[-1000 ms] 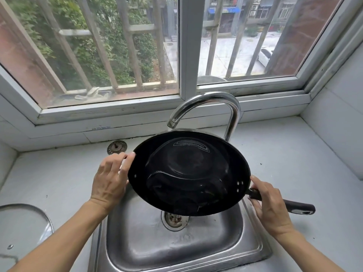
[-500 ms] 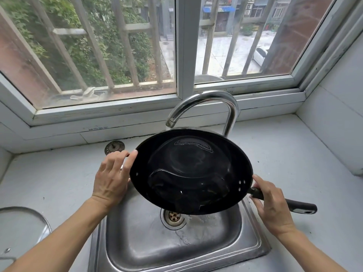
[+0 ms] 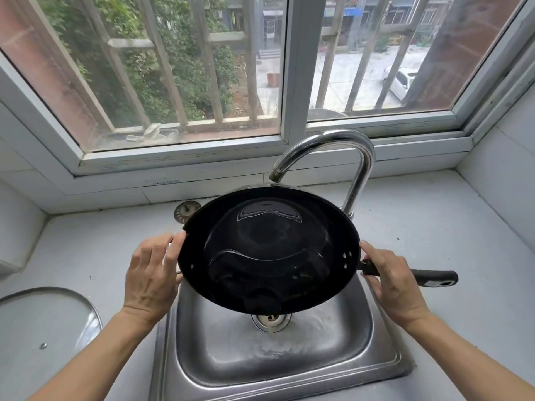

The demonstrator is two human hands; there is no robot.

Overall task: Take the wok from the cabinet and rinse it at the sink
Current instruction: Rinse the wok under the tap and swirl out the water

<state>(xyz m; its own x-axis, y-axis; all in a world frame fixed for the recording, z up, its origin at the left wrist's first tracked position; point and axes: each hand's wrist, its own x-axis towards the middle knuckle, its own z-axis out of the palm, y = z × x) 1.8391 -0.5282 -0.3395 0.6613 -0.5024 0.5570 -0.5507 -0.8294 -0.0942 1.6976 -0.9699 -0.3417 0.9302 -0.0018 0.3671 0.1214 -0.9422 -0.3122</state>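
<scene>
A black wok [image 3: 269, 250] with water pooled in it hangs tilted above the steel sink [image 3: 385, 360], under the curved chrome tap [image 3: 327, 146]. My left hand [image 3: 150, 276] grips the wok's left rim, fingers curled over the small side handle. My right hand [image 3: 396, 285] grips the long black handle [image 3: 431, 277] close to the wok's body. Water lies on the sink's floor around the drain [image 3: 270, 321], which the wok's near edge partly hides.
A glass lid [image 3: 43, 322] lies on the counter at the lower left. A metal sink strainer [image 3: 186, 211] sits on the counter behind the wok's left side. The window sill and barred window [image 3: 179, 82] run along the back; a tiled wall rises on the right.
The wok has tipped slightly and the water in it has shifted; more wet shows on the sink floor. Both hands keep the same hold.
</scene>
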